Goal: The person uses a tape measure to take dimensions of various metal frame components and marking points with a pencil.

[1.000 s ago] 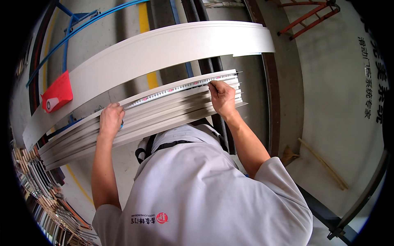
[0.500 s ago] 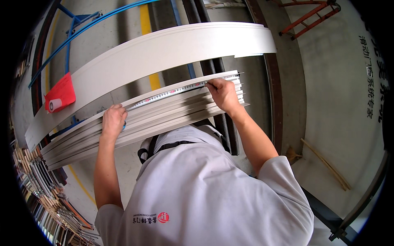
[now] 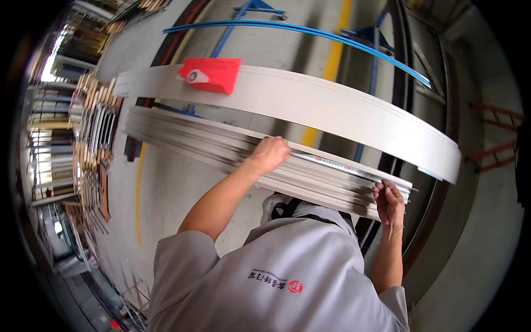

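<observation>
A tape measure (image 3: 333,164) stretches between my hands along the top of several long white grooved profiles (image 3: 326,185), which lie side by side. My left hand (image 3: 271,154) is closed at one end of the blade; it hides whatever part of the tape sits in the fist. Nearer the profiles' right end, my right hand (image 3: 390,202) pinches the other end of the tape, fingertips just over the top edge. Beyond the profiles lies a wide white panel (image 3: 310,105), with a red sheet (image 3: 224,76) on its left part holding a small white and dark round item.
Thin blue strips (image 3: 298,33) cross behind the panel. Dark rails (image 3: 402,66) and blue stands (image 3: 251,12) are below. Racks of stacked bars (image 3: 91,127) line the left side; an orange ladder (image 3: 495,157) stands at the right.
The view has swung left, so the hands, panel and profiles appear further right and tilt the other way. Both hands remain on the tape; the left-hand racks show more.
</observation>
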